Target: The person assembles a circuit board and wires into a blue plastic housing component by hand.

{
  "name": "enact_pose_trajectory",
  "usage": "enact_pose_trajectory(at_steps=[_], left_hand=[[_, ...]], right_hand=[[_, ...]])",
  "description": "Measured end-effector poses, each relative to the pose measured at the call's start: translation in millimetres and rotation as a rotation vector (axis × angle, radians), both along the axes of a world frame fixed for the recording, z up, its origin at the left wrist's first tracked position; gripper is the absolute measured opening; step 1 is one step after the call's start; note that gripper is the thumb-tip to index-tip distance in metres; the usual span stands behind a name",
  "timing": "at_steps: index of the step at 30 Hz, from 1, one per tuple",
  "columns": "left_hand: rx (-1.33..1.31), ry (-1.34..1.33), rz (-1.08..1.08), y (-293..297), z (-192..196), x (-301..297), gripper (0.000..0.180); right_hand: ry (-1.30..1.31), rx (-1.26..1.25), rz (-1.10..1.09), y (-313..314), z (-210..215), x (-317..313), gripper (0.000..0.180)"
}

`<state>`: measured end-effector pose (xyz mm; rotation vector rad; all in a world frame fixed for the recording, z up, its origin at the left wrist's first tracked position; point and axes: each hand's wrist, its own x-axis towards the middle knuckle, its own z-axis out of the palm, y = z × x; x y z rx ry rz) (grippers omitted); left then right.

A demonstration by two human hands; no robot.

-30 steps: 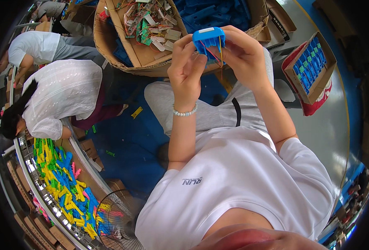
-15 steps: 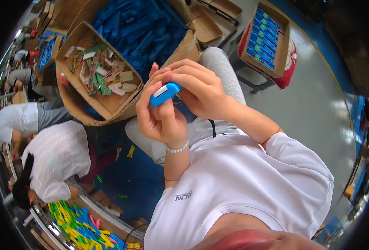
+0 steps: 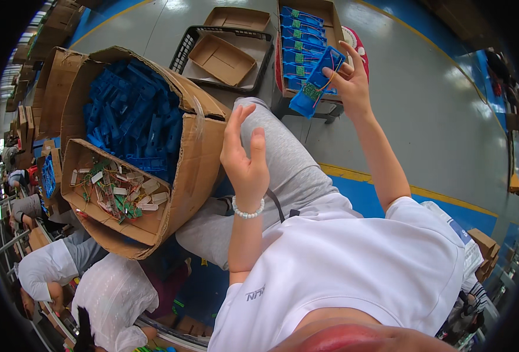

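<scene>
My right hand (image 3: pixel 354 85) pinches a long blue plastic housing (image 3: pixel 317 85), carrying a green circuit board and thin red and yellow wires. It is held tilted over the near end of a cardboard box (image 3: pixel 325 10), where several similar blue housings (image 3: pixel 299 44) with green boards lie in a row. Above my thigh, my left hand (image 3: pixel 244 158) is raised and open, fingers stretched, with nothing in it. Beside it stands a large carton (image 3: pixel 198 144) full of bare blue housings (image 3: pixel 133 108). A smaller cardboard tray (image 3: pixel 121 227) on that carton holds wired circuit boards with white parts (image 3: pixel 124 196).
A black plastic crate (image 3: pixel 183 53) with a shallow cardboard tray (image 3: pixel 221 60) stands beyond the carton. The box of housings rests on a stool with a red cover (image 3: pixel 362 53). Two people in white tops (image 3: pixel 115 299) bend over a work line at lower left.
My hands have parted. My right hand has moved away to the right with the blue housing, over the box; my left hand has let go and opened. The view has turned.
</scene>
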<state>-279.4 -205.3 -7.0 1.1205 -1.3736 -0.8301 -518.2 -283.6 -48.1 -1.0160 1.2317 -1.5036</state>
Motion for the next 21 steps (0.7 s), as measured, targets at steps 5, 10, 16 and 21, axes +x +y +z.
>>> enact_pose_trajectory(at_steps=[5, 10, 16, 21], left_hand=[[-0.107, -0.311, 0.392, -0.3, 10.3, 57.6, 0.034], [-0.189, -0.9, 0.64, 4.0, 6.5, 112.6, 0.03], [-0.186, -1.207, 0.633, -1.4, -11.6, 116.0, 0.022], [-0.19, -1.209, 0.621, -11.3, -12.7, 112.2, 0.022]], right_hand=[[-0.124, 0.093, -0.176, -109.6, -83.6, -98.1, 0.056], [-0.132, 0.082, -0.55, -224.6, -114.0, -121.4, 0.045], [0.077, 0.329, -0.765, -317.5, -141.3, -108.5, 0.051], [0.294, 0.522, -0.781, -335.9, -161.4, -138.2, 0.058]])
